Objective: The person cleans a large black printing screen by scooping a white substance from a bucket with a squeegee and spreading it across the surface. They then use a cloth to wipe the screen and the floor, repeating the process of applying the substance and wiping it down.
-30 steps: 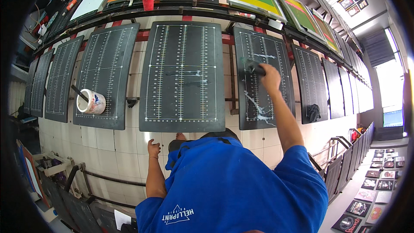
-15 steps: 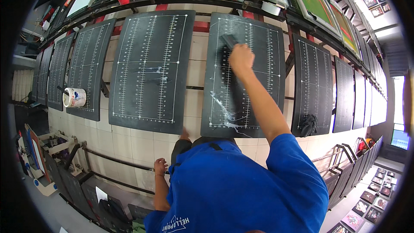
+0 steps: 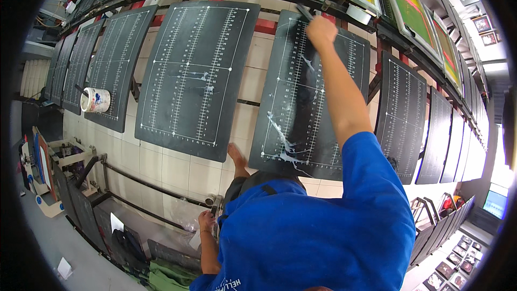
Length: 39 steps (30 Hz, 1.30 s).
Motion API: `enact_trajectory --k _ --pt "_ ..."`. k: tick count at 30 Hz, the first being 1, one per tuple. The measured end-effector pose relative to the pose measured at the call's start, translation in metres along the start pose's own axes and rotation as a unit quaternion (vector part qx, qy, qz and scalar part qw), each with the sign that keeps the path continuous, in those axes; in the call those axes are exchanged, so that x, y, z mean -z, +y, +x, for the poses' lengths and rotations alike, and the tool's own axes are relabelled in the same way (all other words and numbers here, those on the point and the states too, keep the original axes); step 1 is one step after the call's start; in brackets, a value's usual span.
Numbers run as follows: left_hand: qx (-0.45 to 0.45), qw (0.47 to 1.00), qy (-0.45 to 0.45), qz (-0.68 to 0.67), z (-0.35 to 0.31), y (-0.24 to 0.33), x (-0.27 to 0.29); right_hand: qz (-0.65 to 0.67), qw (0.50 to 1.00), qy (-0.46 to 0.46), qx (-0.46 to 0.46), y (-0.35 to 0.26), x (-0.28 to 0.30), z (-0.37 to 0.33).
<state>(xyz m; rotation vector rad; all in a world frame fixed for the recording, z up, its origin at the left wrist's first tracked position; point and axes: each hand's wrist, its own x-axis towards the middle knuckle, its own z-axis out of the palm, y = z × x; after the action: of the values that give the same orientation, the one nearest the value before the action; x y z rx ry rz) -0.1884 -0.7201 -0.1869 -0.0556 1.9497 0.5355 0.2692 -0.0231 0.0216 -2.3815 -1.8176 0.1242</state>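
Bucket (image 3: 100, 102), white and smeared, stands on a gridded board (image 3: 123, 43) at far left. The left hand (image 3: 205, 220) is low, well apart from the boards, fingers curled; whether they hold anything, I cannot tell. Farther right, pale streaks (image 3: 280, 136) mark a second board (image 3: 326, 143). At that board's far edge is a dark tool (image 3: 304, 12), its long axis slanting, free end pointing forward and left from the right hand (image 3: 322, 30), which grips it and is much nearer.
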Motion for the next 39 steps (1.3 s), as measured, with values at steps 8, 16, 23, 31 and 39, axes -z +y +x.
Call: enact_trajectory --k 8,16,23,31,39 --pt "-0.024 0.999 -0.008 -0.022 0.025 0.016 -0.013 -0.018 0.964 0.019 0.265 -0.001 -0.021 -0.088" --pt "-0.051 0.997 -0.055 0.033 0.061 0.047 -0.055 0.077 0.934 -0.046 0.346 0.048 0.007 -0.297" --pt "-0.103 0.988 -0.061 0.099 0.068 0.086 -0.078 0.043 0.895 -0.103 0.432 0.103 0.033 -0.369" --pt "-0.11 0.987 -0.06 0.101 0.071 0.095 -0.076 -0.004 0.907 -0.2 0.372 0.187 0.067 -0.393" --pt "-0.057 0.985 -0.068 0.145 0.097 0.086 -0.048 0.19 0.911 -0.361 -0.066 0.252 0.084 -0.296"
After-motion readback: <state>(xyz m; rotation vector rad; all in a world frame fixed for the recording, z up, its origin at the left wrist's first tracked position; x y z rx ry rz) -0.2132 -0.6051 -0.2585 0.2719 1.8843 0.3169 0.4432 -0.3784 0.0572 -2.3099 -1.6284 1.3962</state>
